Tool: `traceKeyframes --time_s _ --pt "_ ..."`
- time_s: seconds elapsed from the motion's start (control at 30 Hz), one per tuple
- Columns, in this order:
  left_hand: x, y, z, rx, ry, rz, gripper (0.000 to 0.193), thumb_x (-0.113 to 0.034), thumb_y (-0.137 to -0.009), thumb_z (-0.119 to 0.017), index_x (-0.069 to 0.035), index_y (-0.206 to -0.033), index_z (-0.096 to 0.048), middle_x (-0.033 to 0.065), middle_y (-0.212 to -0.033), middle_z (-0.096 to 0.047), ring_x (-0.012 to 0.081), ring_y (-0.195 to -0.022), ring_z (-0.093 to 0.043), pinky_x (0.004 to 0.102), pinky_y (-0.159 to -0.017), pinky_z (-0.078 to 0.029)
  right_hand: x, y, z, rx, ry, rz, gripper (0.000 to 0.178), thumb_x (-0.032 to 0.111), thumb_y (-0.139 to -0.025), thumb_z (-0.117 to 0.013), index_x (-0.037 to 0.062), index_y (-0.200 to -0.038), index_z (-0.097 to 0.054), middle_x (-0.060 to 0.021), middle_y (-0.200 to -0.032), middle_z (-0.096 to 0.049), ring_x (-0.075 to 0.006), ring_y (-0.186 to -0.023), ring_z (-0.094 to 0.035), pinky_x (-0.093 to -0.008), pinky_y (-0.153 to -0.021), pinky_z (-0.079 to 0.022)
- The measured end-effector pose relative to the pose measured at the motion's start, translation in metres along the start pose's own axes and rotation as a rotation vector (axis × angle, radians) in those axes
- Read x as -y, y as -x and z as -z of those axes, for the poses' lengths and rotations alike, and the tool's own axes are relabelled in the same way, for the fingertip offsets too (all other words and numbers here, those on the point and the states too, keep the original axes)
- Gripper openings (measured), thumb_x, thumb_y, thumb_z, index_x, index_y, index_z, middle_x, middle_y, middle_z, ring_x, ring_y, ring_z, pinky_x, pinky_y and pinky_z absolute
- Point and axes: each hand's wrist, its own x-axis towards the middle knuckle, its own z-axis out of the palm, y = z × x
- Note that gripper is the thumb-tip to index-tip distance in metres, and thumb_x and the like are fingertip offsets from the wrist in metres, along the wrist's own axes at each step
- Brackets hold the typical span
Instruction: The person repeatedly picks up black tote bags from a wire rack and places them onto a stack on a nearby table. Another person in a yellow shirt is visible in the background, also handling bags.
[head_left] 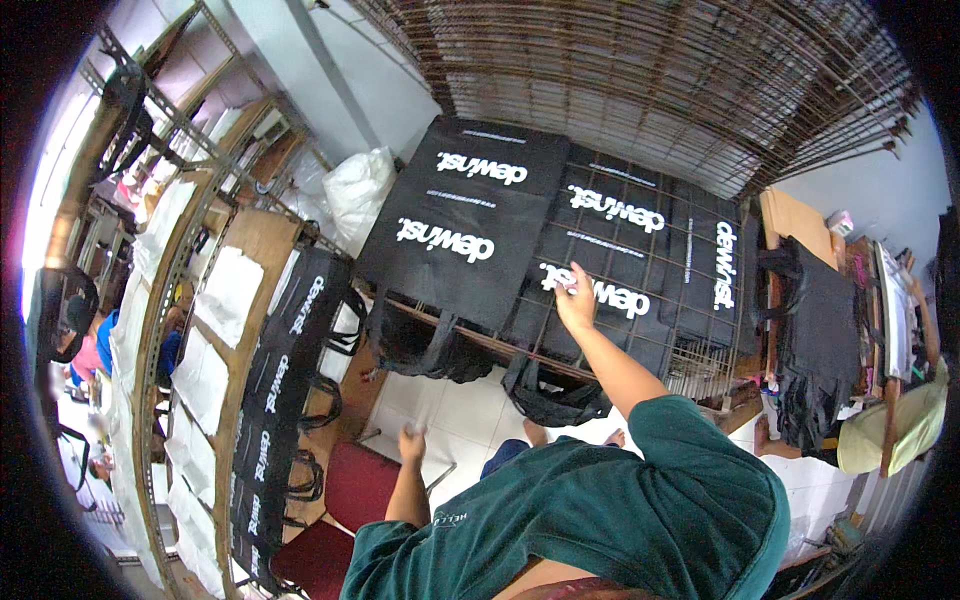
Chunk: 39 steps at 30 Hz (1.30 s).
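Observation:
My right hand (575,297) reaches over the wire rack (672,352), above a black fabric bag (620,262) with white lettering. Its thumb and forefinger are apart, and I see nothing between them. More black bags (700,262) show through the wires at the right. To the left, two printed panels of black bag (450,215) lie flat on top of the rack, with dark handles (440,345) hanging below the front edge. Low over the tiled floor, beside a red chair, is my left hand (411,445). Its fingers are blurred, and whether it holds anything does not show.
Stacked wire racks (640,70) tilt up at the back. Red chairs (368,485) stand at left, beside a shelf with white sheets (205,375) and black printed bags (275,410). A white plastic sack (358,195) sits behind. Black cloth (815,330) hangs at right.

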Motion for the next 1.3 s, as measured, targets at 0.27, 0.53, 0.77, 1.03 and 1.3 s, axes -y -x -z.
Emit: traceKeyframes --time_s 0.27,0.53,0.77,1.03,1.3 --pt "0.116 0.068 -0.092 0.299 -0.089 -0.036 0.052 -0.021 -0.064 -0.072 -0.005 -0.107 -0.047 0.0118 -0.077 -0.058 0.0191 -0.066 -0.055 0.032 -0.055 -0.045 -0.088 0.042 0.246 -0.292 0.095 -0.02 0.047 -0.003 -0.075 -0.057 0.0077 -0.12 -0.052 -0.0052 -0.09 -0.057 -0.0123 -0.067 -0.053 -0.0274 -0.063 -0.046" --pt "-0.049 0.049 -0.097 0.114 0.789 0.195 0.059 -0.011 -0.069 -0.068 -0.006 -0.12 -0.04 0.0125 -0.102 -0.052 0.0263 -0.114 -0.044 0.0388 -0.089 -0.037 -0.118 0.112 0.418 -0.596 0.183 -0.127 0.038 -0.001 -0.077 -0.055 0.0063 -0.115 -0.055 -0.0048 -0.089 -0.053 -0.0123 -0.07 -0.049 -0.0251 -0.064 -0.043" --pt "-0.367 0.204 -0.052 0.901 1.469 -0.254 0.008 -0.025 -0.075 -0.059 -0.018 -0.072 -0.06 -0.0052 -0.111 -0.059 0.0218 -0.136 -0.02 0.056 -0.104 -0.013 -0.144 0.164 0.493 -0.707 0.232 -0.111 0.035 0.0 -0.078 -0.058 0.0052 -0.112 -0.057 -0.0061 -0.09 -0.052 -0.0152 -0.075 -0.05 -0.0264 -0.065 -0.042" --pt "-0.475 0.323 -0.062 1.269 1.584 -0.45 0.093 -0.018 -0.063 -0.059 0.005 -0.139 -0.01 -0.0089 -0.07 -0.06 0.0186 -0.132 -0.031 0.0599 -0.107 -0.003 -0.183 0.205 0.552 -0.607 0.25 -0.193 0.036 -0.002 -0.077 -0.055 0.0054 -0.112 -0.057 -0.0073 -0.094 -0.053 -0.0148 -0.077 -0.05 -0.0252 -0.065 -0.042" --pt "-0.507 0.378 -0.071 1.573 1.565 -0.645 0.107 -0.017 -0.062 -0.064 -0.002 -0.141 0.006 -0.0054 -0.084 -0.066 0.0183 -0.128 -0.037 0.0596 -0.106 0.003 -0.182 0.197 0.585 -0.629 0.222 -0.201 0.034 0.001 -0.079 -0.056 0.0025 -0.113 -0.055 -0.0081 -0.099 -0.054 -0.017 -0.085 -0.054 -0.0277 -0.074 -0.044"
